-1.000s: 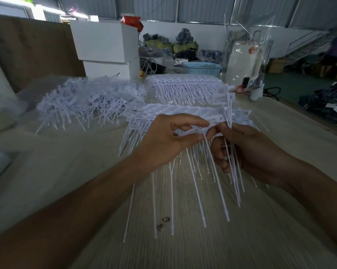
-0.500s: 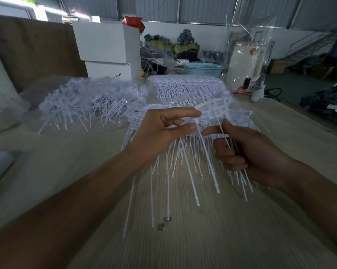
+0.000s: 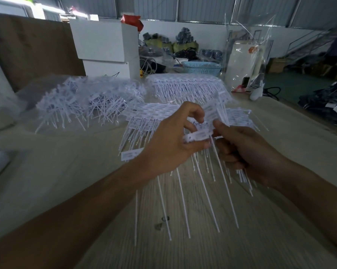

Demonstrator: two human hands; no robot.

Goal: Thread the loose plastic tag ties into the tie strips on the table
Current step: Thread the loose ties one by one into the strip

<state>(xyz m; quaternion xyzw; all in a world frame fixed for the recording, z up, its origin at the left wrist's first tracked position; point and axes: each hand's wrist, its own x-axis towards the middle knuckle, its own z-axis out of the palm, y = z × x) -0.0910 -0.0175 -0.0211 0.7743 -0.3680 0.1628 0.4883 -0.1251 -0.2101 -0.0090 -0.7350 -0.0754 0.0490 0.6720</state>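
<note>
My left hand (image 3: 169, 144) pinches a white tie strip (image 3: 197, 135) by its flat tag end, with several long thin tails hanging down toward the table. My right hand (image 3: 241, 150) grips a bundle of loose tag ties (image 3: 218, 111); their tag heads fan out above the thumb and their tails poke out below the fist. The two hands meet at the strip. Just behind them on the table lies a flat row of threaded strips (image 3: 154, 111). A tangled heap of loose ties (image 3: 82, 100) sits at the back left.
Another neat row of strips (image 3: 187, 84) lies at the back centre. White boxes (image 3: 105, 47), a blue basket (image 3: 201, 67) and a clear plastic bag (image 3: 247, 53) stand behind. The wooden table (image 3: 183, 249) has a small dark knot near me. Its right edge drops to the floor.
Both hands have dropped slightly and closed together; the left hand now pinches a single strip's tag end at the right thumb, and the bundle in the right hand has tilted.
</note>
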